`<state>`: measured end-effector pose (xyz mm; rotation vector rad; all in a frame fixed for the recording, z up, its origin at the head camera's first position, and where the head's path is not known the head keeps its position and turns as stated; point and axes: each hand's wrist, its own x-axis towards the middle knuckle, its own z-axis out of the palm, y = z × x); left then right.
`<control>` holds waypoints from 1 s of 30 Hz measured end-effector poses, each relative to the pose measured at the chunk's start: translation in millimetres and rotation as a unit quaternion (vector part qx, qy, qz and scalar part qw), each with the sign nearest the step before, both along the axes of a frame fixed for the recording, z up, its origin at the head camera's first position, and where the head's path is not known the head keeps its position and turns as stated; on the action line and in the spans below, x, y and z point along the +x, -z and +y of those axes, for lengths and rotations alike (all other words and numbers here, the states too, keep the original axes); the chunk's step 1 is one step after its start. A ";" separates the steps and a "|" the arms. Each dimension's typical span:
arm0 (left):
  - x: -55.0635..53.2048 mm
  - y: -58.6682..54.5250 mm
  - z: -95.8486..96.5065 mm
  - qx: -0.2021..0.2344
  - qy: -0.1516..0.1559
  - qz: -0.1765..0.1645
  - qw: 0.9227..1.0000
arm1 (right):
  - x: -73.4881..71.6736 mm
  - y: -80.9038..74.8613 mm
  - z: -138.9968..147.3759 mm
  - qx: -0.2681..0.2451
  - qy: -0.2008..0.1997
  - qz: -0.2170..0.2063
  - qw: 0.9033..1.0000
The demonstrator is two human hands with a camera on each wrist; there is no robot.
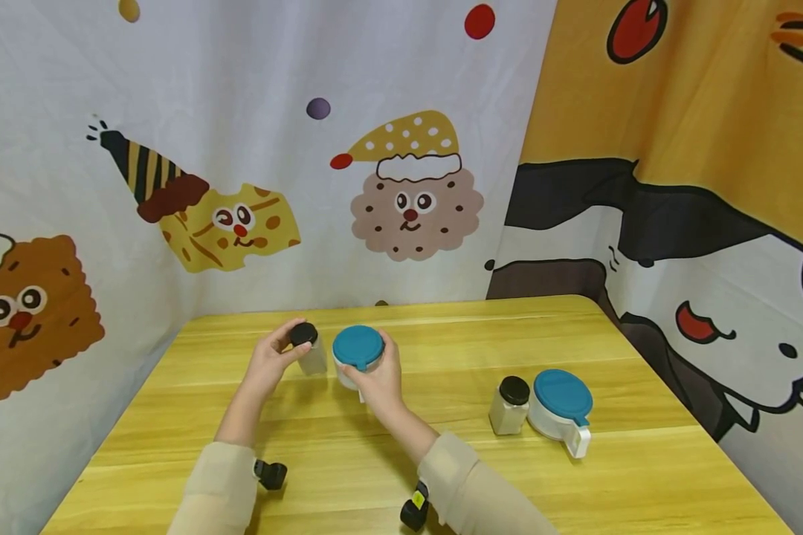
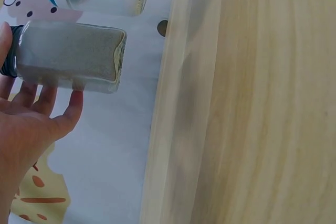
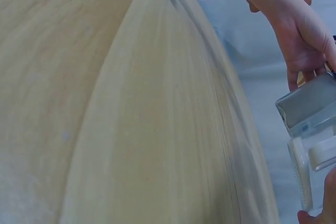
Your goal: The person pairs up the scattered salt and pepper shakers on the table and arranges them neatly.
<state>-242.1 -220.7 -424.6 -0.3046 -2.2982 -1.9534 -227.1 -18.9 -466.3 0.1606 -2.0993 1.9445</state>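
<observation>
My left hand (image 1: pixel 266 365) grips a small clear jar (image 1: pixel 315 360) by its black lid. In the left wrist view, grey powder shows inside this jar (image 2: pixel 68 53), with my fingers along its side and its base above the table. My right hand (image 1: pixel 384 383) holds a clear round canister (image 1: pixel 358 344) with a blue lid and a white handle, thumb at the lid's near edge. The two vessels are side by side, a narrow gap between them in the head view. In the right wrist view, only part of my right hand (image 3: pixel 328 203) shows, at the lower right edge.
Farther right on the wooden table (image 1: pixel 294 468) stand a second black-lidded jar (image 1: pixel 507 416) with pale contents and a second blue-lidded canister (image 1: pixel 562 395), handle toward the near right. A curtain (image 1: pixel 254 111) with cartoon prints hangs behind the table. Black cameras are strapped to both wrists.
</observation>
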 end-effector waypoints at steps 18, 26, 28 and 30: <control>9.7 12.3 5.2 -0.007 0.011 0.011 1.000 | 11.4 -1.3 6.3 0.008 0.008 0.020 1.000; 14.8 13.6 7.6 -0.001 0.021 0.000 1.000 | 15.8 -2.4 9.6 0.005 0.019 0.020 1.000; 15.4 14.2 8.1 -0.002 0.023 0.002 1.000 | 16.3 -2.3 10.3 0.004 0.020 0.019 1.000; 15.9 14.4 8.7 -0.003 0.025 0.003 1.000 | 16.5 -1.8 11.0 0.004 0.019 0.019 1.000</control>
